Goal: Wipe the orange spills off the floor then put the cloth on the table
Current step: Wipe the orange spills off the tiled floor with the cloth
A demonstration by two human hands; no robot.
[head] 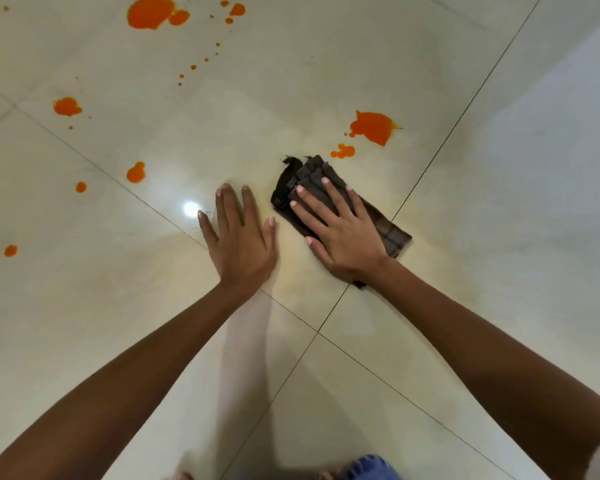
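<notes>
Right hand [340, 230] pressed flat on folded cloth [392, 233], nothing gripped; left hand [239, 244] splayed, released, on floor [465, 306]. Cloth best pushed forward into nearest spill [373, 126], pressure kept even.

Head view, steeply down, near floor [430, 341]

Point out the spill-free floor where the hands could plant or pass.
Free: the tiles near the body, below both forearms, and the right side past the cloth. The left hand lies flat on a bare patch. Crowded: orange spills just beyond the cloth under the right hand, plus drops scattered top and left.
</notes>
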